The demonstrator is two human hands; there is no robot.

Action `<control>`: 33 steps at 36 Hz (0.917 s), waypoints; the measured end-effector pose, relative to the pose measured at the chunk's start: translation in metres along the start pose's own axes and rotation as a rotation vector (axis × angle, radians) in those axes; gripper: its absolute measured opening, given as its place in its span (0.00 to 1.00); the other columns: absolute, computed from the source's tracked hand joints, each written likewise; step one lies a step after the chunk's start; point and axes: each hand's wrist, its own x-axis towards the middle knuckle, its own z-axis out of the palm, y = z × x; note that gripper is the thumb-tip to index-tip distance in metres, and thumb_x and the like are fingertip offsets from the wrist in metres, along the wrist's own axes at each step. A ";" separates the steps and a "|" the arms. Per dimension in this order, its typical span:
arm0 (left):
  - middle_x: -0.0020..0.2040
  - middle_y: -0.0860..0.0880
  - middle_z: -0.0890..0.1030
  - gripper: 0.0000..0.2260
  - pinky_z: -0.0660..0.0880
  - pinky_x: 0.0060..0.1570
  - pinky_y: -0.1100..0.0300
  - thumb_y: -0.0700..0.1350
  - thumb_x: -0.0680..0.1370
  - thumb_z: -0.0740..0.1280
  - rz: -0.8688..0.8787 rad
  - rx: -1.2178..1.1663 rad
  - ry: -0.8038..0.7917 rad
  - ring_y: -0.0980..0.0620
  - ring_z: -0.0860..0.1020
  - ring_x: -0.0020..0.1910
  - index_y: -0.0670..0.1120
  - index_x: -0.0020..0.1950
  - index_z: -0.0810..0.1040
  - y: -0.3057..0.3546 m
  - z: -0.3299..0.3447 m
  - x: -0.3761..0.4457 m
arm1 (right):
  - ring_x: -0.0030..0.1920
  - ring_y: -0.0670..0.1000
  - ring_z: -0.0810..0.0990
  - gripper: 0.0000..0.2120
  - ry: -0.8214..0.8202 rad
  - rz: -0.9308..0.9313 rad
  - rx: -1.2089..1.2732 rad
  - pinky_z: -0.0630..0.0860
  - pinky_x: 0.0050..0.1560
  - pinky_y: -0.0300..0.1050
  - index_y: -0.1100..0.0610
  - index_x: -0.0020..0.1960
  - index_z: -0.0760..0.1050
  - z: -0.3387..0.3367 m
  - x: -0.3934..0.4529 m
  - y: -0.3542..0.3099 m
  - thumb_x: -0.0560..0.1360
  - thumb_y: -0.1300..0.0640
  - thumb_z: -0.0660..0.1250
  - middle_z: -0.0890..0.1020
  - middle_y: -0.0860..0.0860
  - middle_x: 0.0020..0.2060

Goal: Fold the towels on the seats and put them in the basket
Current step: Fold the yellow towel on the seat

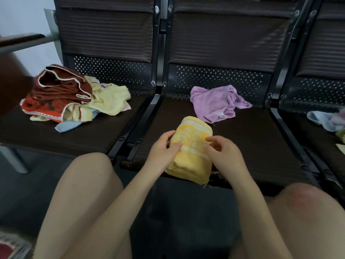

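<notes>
A folded yellow towel (190, 146) lies on the front of the middle seat (252, 146). My left hand (164, 148) holds its left edge, with the thumb on top and the fingers curled round the side. Over its right side my right hand (222, 154) rests with curled fingers that pinch the cloth. A crumpled purple towel (216, 103) lies behind it on the same seat. On the left seat (28, 135) sits a heap of red, orange, pale yellow and light blue towels (74, 98). The basket is not in view.
More crumpled light blue and pink towels (328, 120) lie on the right seat at the frame's edge. Dark metal seat backs (224, 43) stand behind. My bare knees (89, 176) are in front of the seats. A patterned rug corner (11, 245) shows at the bottom left.
</notes>
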 end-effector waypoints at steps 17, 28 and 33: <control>0.69 0.48 0.69 0.23 0.64 0.65 0.52 0.54 0.84 0.50 0.178 0.543 0.002 0.49 0.64 0.67 0.51 0.78 0.57 -0.029 0.009 -0.004 | 0.63 0.53 0.72 0.29 0.027 0.202 0.217 0.72 0.58 0.50 0.50 0.75 0.61 0.030 0.014 -0.001 0.77 0.45 0.65 0.71 0.52 0.67; 0.71 0.52 0.69 0.25 0.65 0.68 0.52 0.60 0.81 0.54 0.134 0.247 0.004 0.53 0.66 0.69 0.55 0.77 0.59 -0.024 0.003 -0.006 | 0.64 0.49 0.72 0.31 0.071 0.046 0.499 0.72 0.64 0.51 0.46 0.74 0.63 0.047 0.001 -0.016 0.74 0.54 0.71 0.71 0.47 0.68; 0.71 0.56 0.69 0.28 0.69 0.67 0.53 0.60 0.80 0.59 0.109 -0.153 0.025 0.56 0.71 0.65 0.60 0.78 0.52 -0.002 -0.015 -0.012 | 0.62 0.48 0.75 0.28 0.045 -0.037 0.681 0.76 0.62 0.55 0.42 0.71 0.67 0.047 -0.005 -0.042 0.74 0.56 0.71 0.74 0.44 0.65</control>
